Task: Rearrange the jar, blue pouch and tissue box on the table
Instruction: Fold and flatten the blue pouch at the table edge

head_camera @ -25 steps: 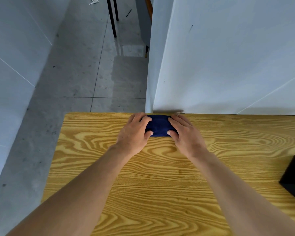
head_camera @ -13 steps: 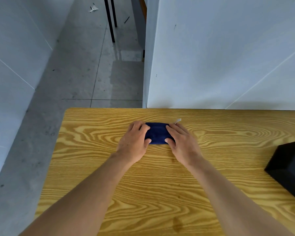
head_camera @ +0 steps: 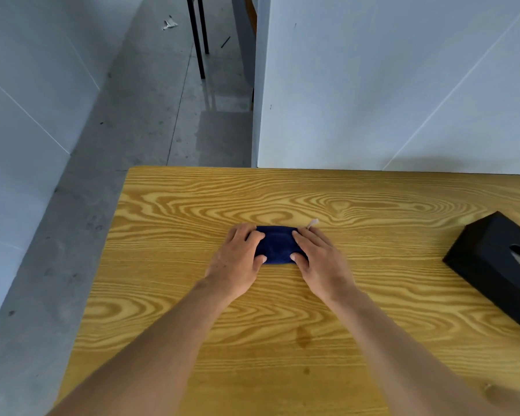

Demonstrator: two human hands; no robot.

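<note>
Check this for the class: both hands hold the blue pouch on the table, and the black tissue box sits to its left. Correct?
Not quite. The head view shows the black tissue box to the right of the blue pouch, not left. Both hands do hold it on the table.

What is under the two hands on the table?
The blue pouch, flat on the wooden table, left hand and right hand gripping its ends. Those ends are hidden.

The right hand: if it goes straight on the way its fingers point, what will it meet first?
The right hand points up-left and already touches the blue pouch; beyond lies bare table, then probably the far edge.
</note>
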